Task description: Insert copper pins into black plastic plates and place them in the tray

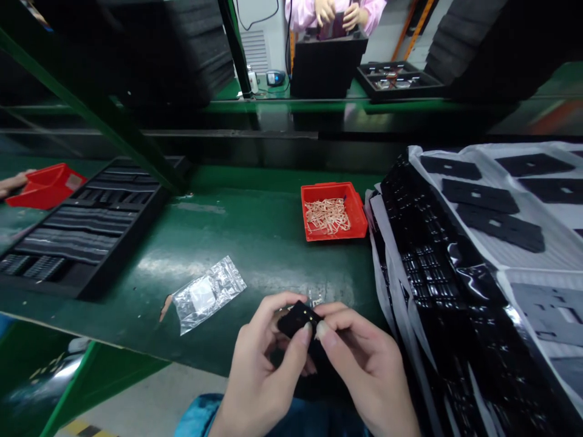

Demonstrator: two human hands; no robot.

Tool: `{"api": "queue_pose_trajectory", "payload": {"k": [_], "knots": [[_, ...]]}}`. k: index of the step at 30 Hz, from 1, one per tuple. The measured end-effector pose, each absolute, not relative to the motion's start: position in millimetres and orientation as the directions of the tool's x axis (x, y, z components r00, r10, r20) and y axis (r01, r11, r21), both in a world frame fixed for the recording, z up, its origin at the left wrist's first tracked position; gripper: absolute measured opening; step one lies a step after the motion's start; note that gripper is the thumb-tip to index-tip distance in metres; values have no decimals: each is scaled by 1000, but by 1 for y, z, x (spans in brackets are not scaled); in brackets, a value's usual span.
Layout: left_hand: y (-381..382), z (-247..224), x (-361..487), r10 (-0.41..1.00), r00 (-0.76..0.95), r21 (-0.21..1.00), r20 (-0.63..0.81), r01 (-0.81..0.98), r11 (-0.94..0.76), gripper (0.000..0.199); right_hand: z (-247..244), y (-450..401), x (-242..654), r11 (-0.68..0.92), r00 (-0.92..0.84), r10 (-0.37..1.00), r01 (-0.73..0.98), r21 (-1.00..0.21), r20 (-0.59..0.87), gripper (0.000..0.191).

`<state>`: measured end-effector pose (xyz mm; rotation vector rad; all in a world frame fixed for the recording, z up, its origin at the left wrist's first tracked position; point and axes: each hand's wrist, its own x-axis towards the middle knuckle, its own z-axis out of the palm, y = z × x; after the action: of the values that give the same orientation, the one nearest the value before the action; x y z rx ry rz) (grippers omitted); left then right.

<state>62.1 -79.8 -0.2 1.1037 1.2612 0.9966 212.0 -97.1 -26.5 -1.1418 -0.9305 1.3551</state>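
Your left hand [268, 358] and right hand [364, 358] pinch the black part [294, 320] at the fingertips, so it sits inside the grip. Uneven thumb pressure could tilt it; a slip could drop it. Bag [209, 295] lies left of the grip, red bin [324, 191] beyond.

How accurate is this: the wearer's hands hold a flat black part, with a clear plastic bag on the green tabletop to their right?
Wrong side: the left hand and right hand hold the flat black part, but head view shows the clear plastic bag to their left.
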Motion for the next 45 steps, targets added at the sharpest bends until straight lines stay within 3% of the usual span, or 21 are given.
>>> {"api": "queue_pose_trajectory", "payload": {"k": [27, 35, 45], "knots": [[-81, 7, 69, 985, 25, 985, -169, 16, 169, 17, -22, -96, 215, -74, 34, 996, -231, -970, -84, 17], [-83, 7, 63, 988, 49, 987, -145, 74, 141, 18, -23, -99, 214, -63, 39, 997, -220, -973, -73, 17], [-82, 19, 68, 996, -38, 988, -79, 130, 83, 10, -13, -103, 206, 6, 90, 996, -142, -990, -7, 14]]}}
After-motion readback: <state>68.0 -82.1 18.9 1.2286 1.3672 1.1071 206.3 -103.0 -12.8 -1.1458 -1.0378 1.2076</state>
